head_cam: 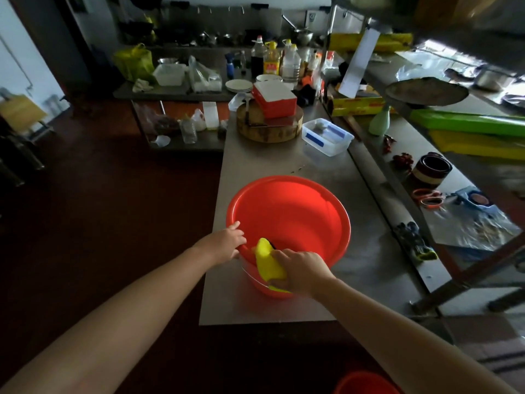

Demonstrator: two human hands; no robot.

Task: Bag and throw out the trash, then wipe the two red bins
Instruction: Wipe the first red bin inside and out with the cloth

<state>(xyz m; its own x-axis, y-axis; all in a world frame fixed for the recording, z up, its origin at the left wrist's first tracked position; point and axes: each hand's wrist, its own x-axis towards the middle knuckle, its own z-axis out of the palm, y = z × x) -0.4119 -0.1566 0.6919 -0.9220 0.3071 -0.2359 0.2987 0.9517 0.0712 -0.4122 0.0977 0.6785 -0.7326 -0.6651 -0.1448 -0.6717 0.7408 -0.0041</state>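
Second red bin [366, 383]: partly in view at floor level, nearer than the red bin [289, 220] and below its near side. Right hand [301, 270]: fingers clenched round a yellow cloth [268, 261], which is draped over the red bin's near rim. Left hand [224, 241]: fingers grasping the rim at the bin's left. The bin stands on the tabletop [284, 163], its interior bare.

Assessment: the wiping step is in hand, on the first bin. The next move calls for carrying the cloth round the rim and wall while the left hand steadies the bin. A chopping block [270, 129] lies beyond the bin.
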